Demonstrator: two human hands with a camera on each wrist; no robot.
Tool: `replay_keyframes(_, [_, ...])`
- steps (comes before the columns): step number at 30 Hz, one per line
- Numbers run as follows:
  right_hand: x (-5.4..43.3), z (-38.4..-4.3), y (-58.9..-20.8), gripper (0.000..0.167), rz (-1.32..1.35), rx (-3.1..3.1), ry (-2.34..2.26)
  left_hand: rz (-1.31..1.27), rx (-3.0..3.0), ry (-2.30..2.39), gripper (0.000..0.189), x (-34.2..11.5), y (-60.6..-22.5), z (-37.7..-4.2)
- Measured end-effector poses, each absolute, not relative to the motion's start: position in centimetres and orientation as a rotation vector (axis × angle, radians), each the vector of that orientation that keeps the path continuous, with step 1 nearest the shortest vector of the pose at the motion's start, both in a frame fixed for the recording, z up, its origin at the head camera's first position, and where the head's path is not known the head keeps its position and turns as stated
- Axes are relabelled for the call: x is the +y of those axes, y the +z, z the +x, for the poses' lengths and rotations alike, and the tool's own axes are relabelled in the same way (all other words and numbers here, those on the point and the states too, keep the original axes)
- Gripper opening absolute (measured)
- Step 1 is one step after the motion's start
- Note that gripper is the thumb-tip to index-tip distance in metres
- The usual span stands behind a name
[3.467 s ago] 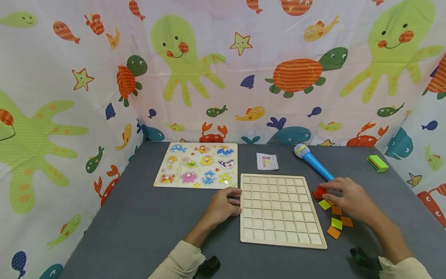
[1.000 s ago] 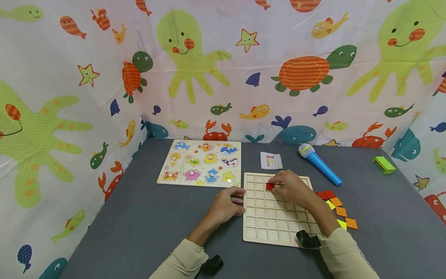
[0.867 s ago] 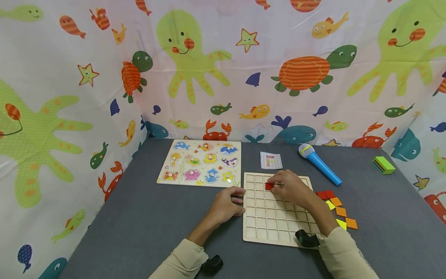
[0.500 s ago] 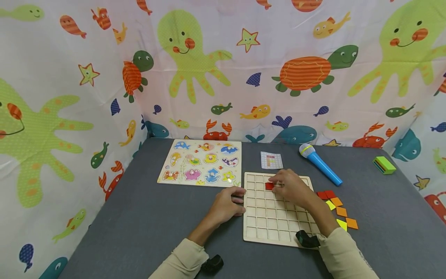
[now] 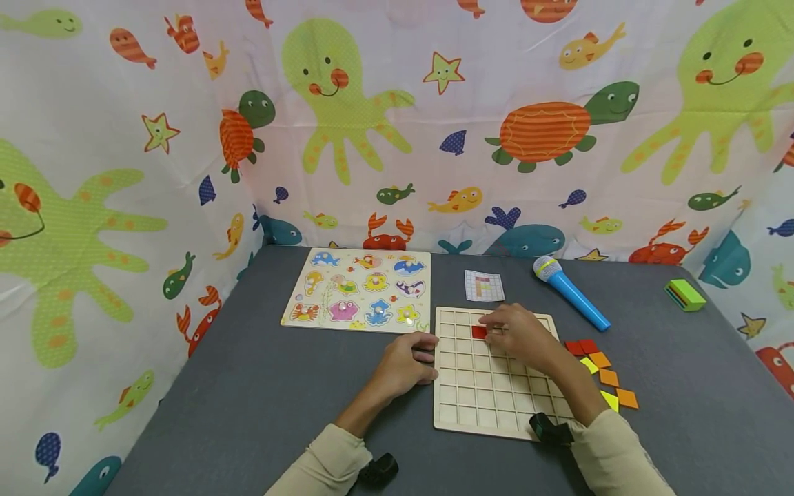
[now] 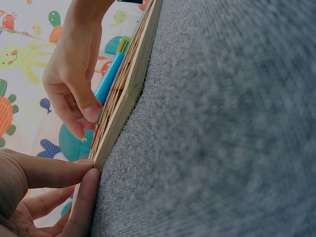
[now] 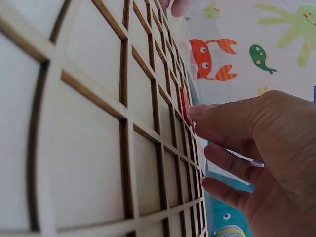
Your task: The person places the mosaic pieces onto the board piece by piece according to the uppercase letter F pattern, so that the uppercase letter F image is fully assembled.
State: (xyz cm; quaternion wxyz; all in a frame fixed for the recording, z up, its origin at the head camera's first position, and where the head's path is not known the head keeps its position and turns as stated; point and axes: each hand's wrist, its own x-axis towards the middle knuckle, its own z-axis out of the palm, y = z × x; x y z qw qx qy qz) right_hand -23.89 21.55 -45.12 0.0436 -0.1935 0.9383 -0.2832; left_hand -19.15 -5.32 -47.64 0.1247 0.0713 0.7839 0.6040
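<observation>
A pale wooden grid board (image 5: 484,398) lies on the grey table. At its left edge, my left hand (image 5: 403,362) holds the rim; the left wrist view shows thumb and index finger (image 6: 88,190) meeting at the board's corner. My right hand (image 5: 521,337) reaches over the board's upper part. Its thumb and index finger pinch a small red square tile (image 5: 479,332) at a cell in the second row. In the right wrist view, the red tile (image 7: 185,106) lies against the grid under the thumb tip, with the other fingers loosely bent.
Loose red, orange (image 5: 608,377) and yellow tiles (image 5: 611,399) lie right of the board. Behind it are a printed grid card (image 5: 484,286) and a blue toy microphone (image 5: 573,300). A sea-animal puzzle (image 5: 331,300) lies back left, a tile stack (image 5: 685,295) far right.
From the loose tiles at the right, my right hand has moved left over the board with a red tile. During the last second it stays there, shifting the tile slightly. My left hand keeps its hold.
</observation>
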Motion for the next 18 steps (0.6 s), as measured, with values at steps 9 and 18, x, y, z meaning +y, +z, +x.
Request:
replay_keyframes(9, [23.2, -22.4, -44.8, 0.03, -0.616, 2.916, -0.913, 0.205, 2.281, 1.762, 0.053, -5.3, -47.6, -19.1])
replay_keyframes(18, [25.2, -21.0, -44.2, 0.034, -0.576, 2.965, -0.918, 0.193, 2.289, 1.761, 0.054, -5.2, -47.7, -19.1])
